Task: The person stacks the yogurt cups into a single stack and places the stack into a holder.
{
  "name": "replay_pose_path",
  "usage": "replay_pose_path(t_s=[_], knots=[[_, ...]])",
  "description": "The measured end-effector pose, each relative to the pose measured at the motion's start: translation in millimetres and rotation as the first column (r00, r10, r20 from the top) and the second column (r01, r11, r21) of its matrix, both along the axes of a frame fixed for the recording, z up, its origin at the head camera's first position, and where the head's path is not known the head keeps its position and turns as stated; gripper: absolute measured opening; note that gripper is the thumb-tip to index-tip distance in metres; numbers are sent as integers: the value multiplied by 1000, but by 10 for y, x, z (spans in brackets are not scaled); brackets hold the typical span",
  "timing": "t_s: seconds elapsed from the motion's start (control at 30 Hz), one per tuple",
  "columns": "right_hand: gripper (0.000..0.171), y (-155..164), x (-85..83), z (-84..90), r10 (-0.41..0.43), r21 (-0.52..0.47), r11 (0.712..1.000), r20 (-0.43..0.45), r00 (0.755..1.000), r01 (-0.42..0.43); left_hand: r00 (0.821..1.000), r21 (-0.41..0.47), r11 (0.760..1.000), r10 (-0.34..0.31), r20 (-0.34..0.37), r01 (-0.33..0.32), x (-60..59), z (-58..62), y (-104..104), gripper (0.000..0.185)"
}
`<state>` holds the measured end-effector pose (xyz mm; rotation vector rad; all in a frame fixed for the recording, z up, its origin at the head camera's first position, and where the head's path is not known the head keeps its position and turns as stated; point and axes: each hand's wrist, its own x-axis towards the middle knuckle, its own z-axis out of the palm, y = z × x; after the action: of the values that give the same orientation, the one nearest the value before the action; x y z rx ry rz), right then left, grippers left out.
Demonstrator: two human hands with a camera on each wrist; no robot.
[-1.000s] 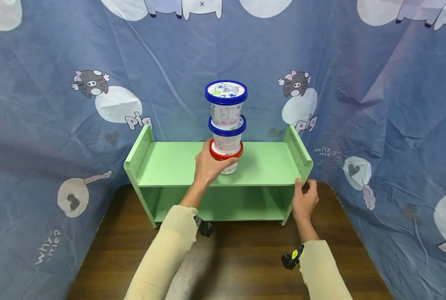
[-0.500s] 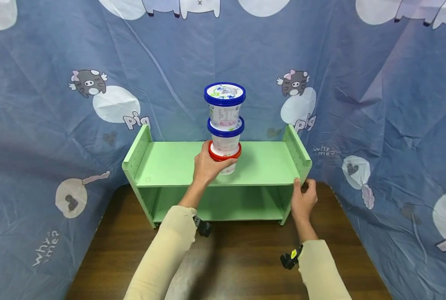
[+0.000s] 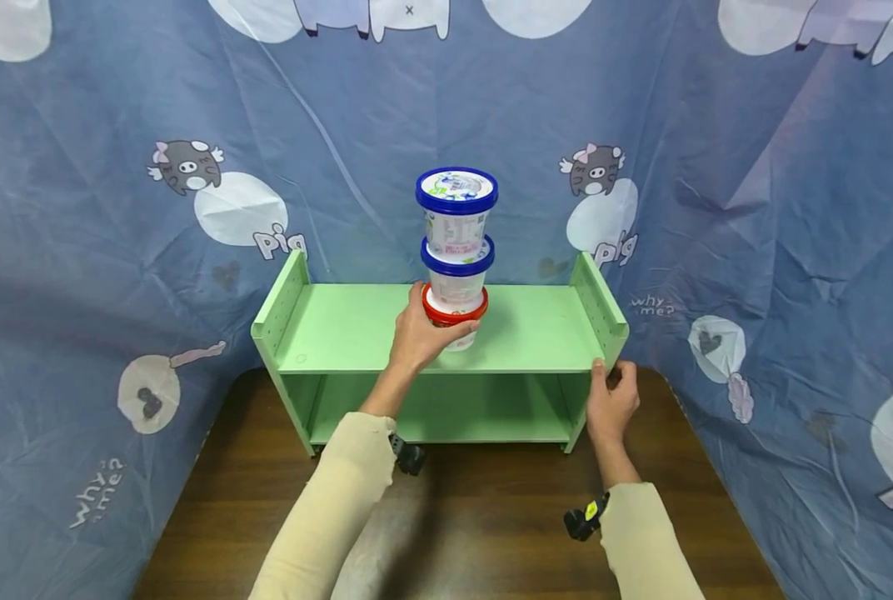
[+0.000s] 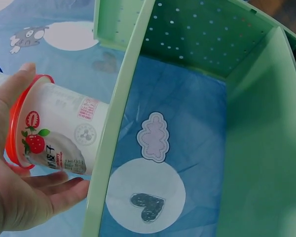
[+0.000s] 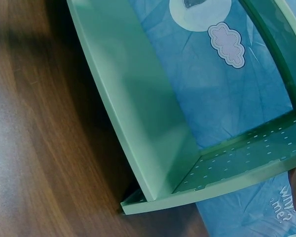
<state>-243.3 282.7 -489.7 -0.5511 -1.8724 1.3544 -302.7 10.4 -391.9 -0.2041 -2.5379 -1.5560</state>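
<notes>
The left hand [image 3: 416, 337] is gripping the red-lidded cup [image 3: 454, 321] beneath two stacked cups [image 3: 456, 237] on the shelf [image 3: 341, 329]; the right hand [image 3: 610, 404] is clasping its side.

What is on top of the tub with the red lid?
Two white plastic tubs with blue lids stand stacked on the red-lidded white tub. The left hand hides part of its side.

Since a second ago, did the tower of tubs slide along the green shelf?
No. The tower of tubs sits at the same spot on the green shelf, gripped by the left hand.
</notes>
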Motion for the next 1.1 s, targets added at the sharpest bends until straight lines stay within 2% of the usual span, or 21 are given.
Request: replay_pose_path(t_s=[0.17, 0.33, 0.7, 0.97, 1.1], knots=[[26, 11, -29, -20, -8, 1, 1000, -14, 1000, 8, 999, -4, 1000, -3, 38, 4, 57, 27, -58, 114], [26, 27, -36, -37, -11, 5, 1000, -20, 1000, 11, 999, -18, 1000, -9, 36, 9, 133, 52, -120, 113], [34, 30, 36, 8, 26, 1, 1000, 9, 1000, -26, 997, -54, 999, 0, -74, -4, 341, 38, -275, 108], [49, 87, 83, 41, 101, -3, 995, 122, 987, -101, 991, -60, 998, 20, -132, -28, 520, 28, -384, 103], [56, 72, 139, 12, 119, -11, 993, 81, 990, -118, 986, -66, 997, 16, -168, -28, 608, -2, -438, 102]])
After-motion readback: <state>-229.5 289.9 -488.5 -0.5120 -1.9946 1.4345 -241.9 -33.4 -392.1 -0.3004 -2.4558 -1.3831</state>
